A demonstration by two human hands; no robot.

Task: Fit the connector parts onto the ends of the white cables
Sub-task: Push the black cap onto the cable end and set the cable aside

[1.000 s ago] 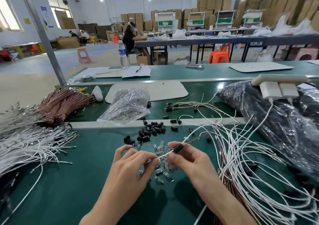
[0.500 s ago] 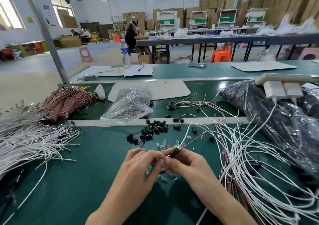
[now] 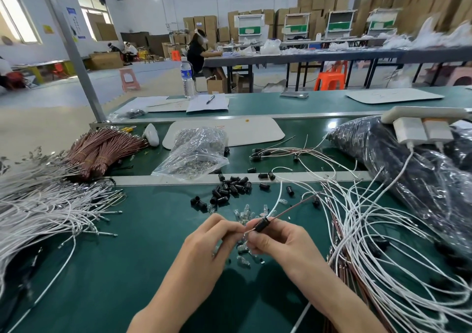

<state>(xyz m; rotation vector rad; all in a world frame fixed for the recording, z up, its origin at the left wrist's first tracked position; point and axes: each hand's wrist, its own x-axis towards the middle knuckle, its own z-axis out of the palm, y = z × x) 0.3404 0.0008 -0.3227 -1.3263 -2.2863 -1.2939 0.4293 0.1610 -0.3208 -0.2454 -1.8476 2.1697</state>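
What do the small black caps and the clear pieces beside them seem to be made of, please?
The black caps: probably moulded plastic or rubber, opaque with a dull sheen. The clear pieces: transparent with bright glints, so glass or clear plastic; too small to tell which.

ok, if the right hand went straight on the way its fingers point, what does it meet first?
The left hand. The right hand, pinching the black sleeve, points left; the left hand's fingertips pinch the cable end right in front of it. Whether the two hands touch is unclear.
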